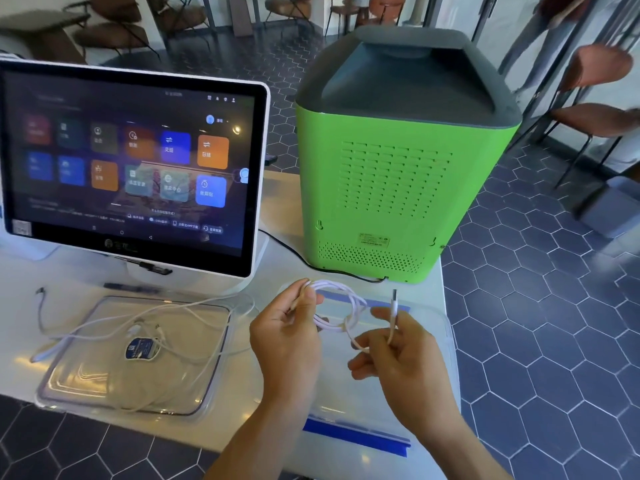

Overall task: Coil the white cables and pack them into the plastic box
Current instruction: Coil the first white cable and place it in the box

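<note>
My left hand [287, 336] pinches a coiled white cable [341, 306] at the coil's left side, held above the table. My right hand [398, 348] grips the same cable's free end, whose USB plug [394, 296] sticks upward. Both hands hover over a clear plastic box with blue clips [429, 375] at the table's right. To the left lies a clear lid [104, 386] with loose white cables [166, 317] tangled across it and trailing onto the table.
A white touchscreen terminal [131, 161] stands at the back left. A green machine [391, 168] with a black power cord [311, 265] stands at the back right. The table edge runs close along the right of the box. Chairs stand beyond on the tiled floor.
</note>
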